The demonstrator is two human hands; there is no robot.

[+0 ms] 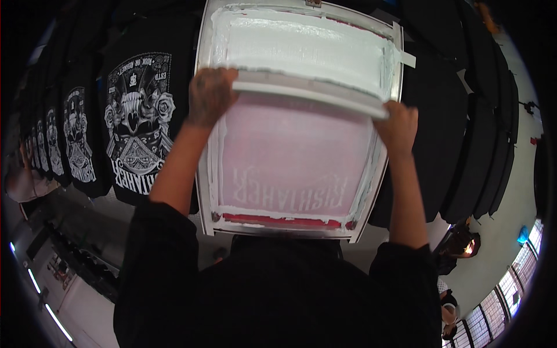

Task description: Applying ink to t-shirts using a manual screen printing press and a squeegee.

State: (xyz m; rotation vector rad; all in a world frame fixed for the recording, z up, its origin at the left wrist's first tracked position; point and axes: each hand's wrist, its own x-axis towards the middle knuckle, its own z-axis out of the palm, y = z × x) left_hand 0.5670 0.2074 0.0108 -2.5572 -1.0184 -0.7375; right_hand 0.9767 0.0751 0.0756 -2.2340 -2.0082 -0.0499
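Observation:
A screen printing frame point(284, 232) with a pale metal rim lies in front of me. Both hands grip a long, light-coloured squeegee point(310, 97) that spans the mesh, tilted slightly down to the right. My left hand point(213, 95) is closed on its left end, and my right hand point(398, 129) is closed on its right end. Thick white ink point(290, 40) covers the far part of the screen, beyond the squeegee. Nearer me the mesh point(290, 148) looks pinkish, with a faint design showing through. White ink smears run along its borders. Whatever lies beneath the screen is hidden.
To my left, a row of black shirts point(177, 75) carries white skull-and-rose prints. Plain black shirts point(429, 127) stand in a row to my right. Another person point(26, 180) is at the far left, and one more point(448, 307) is at the lower right, near barred windows point(510, 290).

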